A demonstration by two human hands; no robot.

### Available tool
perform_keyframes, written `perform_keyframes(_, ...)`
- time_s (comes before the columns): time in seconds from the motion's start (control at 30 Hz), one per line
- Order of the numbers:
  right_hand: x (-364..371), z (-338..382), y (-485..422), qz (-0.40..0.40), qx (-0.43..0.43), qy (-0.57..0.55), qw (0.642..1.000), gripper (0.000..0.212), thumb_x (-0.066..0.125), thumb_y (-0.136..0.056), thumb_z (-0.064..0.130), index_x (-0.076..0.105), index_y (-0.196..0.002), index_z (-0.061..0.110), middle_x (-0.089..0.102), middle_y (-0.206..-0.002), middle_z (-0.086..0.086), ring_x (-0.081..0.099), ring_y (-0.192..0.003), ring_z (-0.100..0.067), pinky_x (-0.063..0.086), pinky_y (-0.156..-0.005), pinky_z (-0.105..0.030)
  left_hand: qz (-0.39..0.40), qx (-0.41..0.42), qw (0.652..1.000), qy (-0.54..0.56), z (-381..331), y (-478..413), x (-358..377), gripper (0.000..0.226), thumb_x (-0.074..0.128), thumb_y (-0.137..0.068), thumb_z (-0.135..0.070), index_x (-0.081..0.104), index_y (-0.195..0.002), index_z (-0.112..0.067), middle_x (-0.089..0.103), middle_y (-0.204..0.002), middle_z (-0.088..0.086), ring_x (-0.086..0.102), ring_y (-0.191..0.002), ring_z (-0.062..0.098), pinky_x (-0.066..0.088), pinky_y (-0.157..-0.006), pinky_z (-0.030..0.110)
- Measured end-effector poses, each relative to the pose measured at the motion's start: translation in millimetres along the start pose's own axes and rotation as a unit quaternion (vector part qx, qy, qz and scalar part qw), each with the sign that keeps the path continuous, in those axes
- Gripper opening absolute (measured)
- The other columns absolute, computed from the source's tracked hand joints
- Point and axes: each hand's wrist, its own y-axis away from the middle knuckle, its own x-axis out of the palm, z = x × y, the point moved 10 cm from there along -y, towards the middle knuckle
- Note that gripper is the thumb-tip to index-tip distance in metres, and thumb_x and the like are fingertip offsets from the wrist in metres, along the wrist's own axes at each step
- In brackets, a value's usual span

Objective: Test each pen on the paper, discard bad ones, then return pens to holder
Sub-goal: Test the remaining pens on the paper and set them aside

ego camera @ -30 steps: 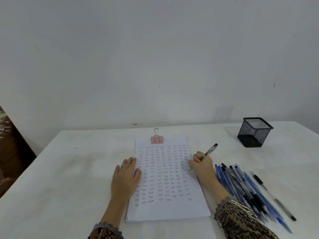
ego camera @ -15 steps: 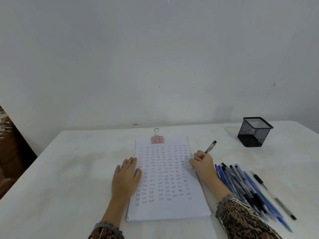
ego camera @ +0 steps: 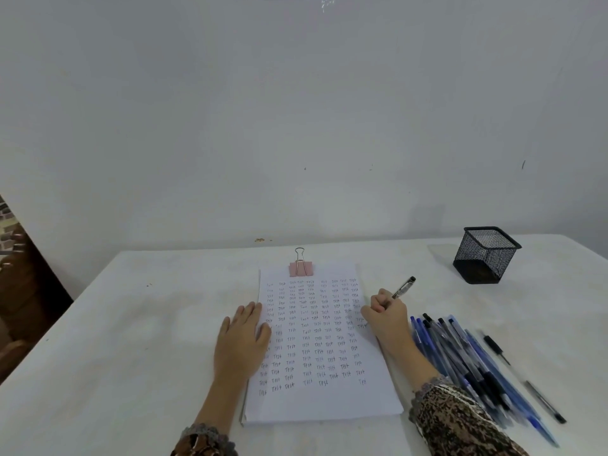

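While pinching the pen [ego camera: 403, 287] in the right hand [ego camera: 386, 319], barrel slanting toward the holder [ego camera: 486, 256], pinned the paper [ego camera: 329, 403] with the flat left hand [ego camera: 241, 340].

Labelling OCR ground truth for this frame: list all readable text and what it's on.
"Test": handwritten over and over in rows on the paper; the lower rows read clearly.
Top rows and some right-edge entries on the same sheet: too faint or small to read for sure.
Held pen, pile of pens, mesh holder, binder clip: no readable print; any markings are too small or blurred.
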Motion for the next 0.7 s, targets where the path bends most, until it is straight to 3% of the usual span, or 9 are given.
perform_keyframes(0.1,1,1,1,0.001,-0.001,0.004,1.000,0.052,0.047,-0.070,-0.023,0.021,-0.054,0.019,0.021,-0.063,0.001,0.019,-0.058,-0.012,0.027,-0.053,-0.010,0.003,0.001,1.000,-0.005,0,0,0,0.051,0.029,-0.098,-0.030,0.019,-0.146,-0.019,0.017,-0.154,-0.005,0.009,-0.142,0.010,0.002,-0.116,0.030)
perform_keyframes(0.4,-2,-2,1,-0.006,0.013,0.006,1.000,0.052,0.047,-0.071,-0.023,0.021,-0.052,0.018,0.022,-0.061,0.001,0.021,-0.058,-0.012,0.027,-0.061,-0.017,0.004,0.000,1.000,-0.010,0,0,1,0.051,0.029,-0.098,-0.030,0.019,-0.146,-0.019,0.017,-0.154,-0.006,0.009,-0.142,0.010,0.002,-0.116,0.030)
perform_keyframes(0.6,-2,0,4,-0.016,0.013,-0.003,1.000,0.052,0.047,-0.071,-0.023,0.021,-0.053,0.019,0.020,-0.060,0.000,0.023,-0.057,-0.010,0.028,-0.063,-0.014,0.003,0.001,1.000,-0.016,0,0,1,0.051,0.028,-0.098,-0.031,0.017,-0.146,-0.020,0.016,-0.154,-0.006,0.008,-0.143,0.010,0.001,-0.116,0.029)
perform_keyframes(0.67,-6,-3,4,-0.029,0.027,-0.052,0.998,0.055,0.048,-0.074,-0.022,0.022,-0.050,0.020,0.023,-0.053,0.004,0.025,-0.048,-0.004,0.029,-0.059,-0.011,0.000,0.002,1.000,-0.012,1,-1,1,0.051,0.028,-0.098,-0.031,0.017,-0.146,-0.020,0.016,-0.154,-0.006,0.008,-0.143,0.010,0.001,-0.116,0.029)
perform_keyframes(0.7,-11,-7,5,-0.047,0.052,-0.103,0.992,0.055,0.051,-0.079,-0.017,0.024,-0.049,0.021,0.025,-0.048,0.007,0.024,-0.042,-0.003,0.029,-0.050,-0.010,-0.001,0.003,1.000,-0.011,1,-1,1,0.051,0.028,-0.098,-0.031,0.018,-0.146,-0.020,0.017,-0.154,-0.006,0.008,-0.143,0.010,0.002,-0.116,0.029)
